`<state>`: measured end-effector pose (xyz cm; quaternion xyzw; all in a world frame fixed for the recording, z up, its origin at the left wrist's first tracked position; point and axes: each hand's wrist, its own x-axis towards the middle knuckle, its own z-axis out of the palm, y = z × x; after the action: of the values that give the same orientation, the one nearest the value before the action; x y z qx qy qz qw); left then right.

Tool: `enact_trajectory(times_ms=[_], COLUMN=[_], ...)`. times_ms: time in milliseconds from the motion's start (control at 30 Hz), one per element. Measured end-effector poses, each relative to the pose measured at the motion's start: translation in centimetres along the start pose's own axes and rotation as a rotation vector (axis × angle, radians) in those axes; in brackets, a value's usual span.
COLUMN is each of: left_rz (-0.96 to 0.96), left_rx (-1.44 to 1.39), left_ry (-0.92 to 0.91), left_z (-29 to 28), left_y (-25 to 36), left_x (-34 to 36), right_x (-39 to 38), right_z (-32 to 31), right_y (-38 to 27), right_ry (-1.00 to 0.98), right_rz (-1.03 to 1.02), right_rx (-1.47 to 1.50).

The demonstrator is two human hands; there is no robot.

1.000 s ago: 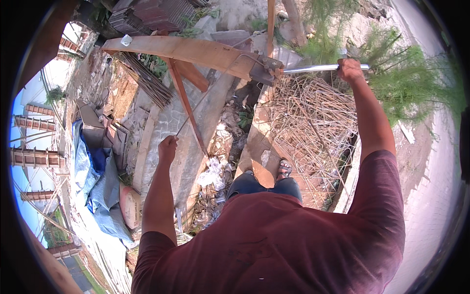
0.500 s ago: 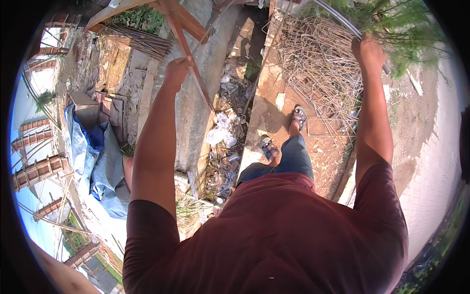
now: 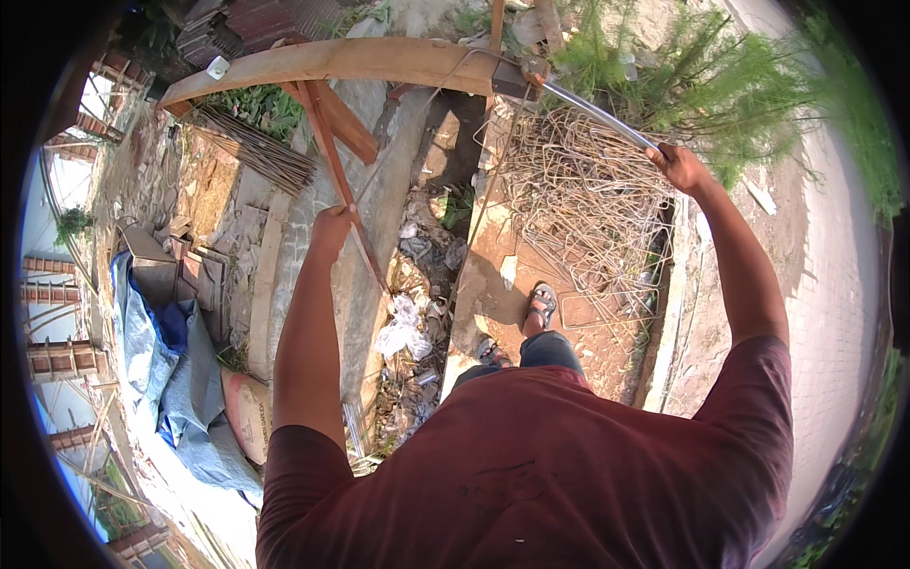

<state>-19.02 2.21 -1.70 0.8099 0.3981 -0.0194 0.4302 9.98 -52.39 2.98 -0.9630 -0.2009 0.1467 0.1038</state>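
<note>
My right hand (image 3: 679,169) is closed round a silver metal pipe (image 3: 599,114), which slants up-left to a dark metal fixture (image 3: 515,80) at the right end of a wooden beam (image 3: 360,59). My left hand (image 3: 331,228) grips a thin steel rod (image 3: 385,159) beside a narrow diagonal timber brace (image 3: 324,142). The rod runs up toward the beam, where it bends over near the fixture. My sandalled feet (image 3: 538,308) stand on a dirty slab below.
Tangled bent bars (image 3: 592,218) lie right of a debris-filled channel (image 3: 417,284). Straight bars (image 3: 251,152), a crumpled blue tarp (image 3: 180,375) and a sack (image 3: 246,412) are at left. Green branches (image 3: 701,104) hang at upper right, beside a pale paved path (image 3: 834,313).
The pipe has tilted from level to slanting down-right, my right hand ending lower than a second ago. My left hand went up, then partly back down. The view shifted and returned as my head moved.
</note>
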Motion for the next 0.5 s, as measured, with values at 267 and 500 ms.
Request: enact_trajectory(times_ms=[267, 500], left_rz=[-0.018, -0.054], left_rx=[0.027, 0.020], left_ry=[-0.033, -0.120], left_z=[-1.5, -2.7], left_y=[0.3, -0.7], left_x=[0.4, 2.4], right_x=[-2.7, -2.1], right_z=[3.6, 0.8], right_y=[-2.1, -2.3], right_ry=[0.032, -0.418], right_rz=[0.028, 0.149], right_rx=[0.043, 0.724])
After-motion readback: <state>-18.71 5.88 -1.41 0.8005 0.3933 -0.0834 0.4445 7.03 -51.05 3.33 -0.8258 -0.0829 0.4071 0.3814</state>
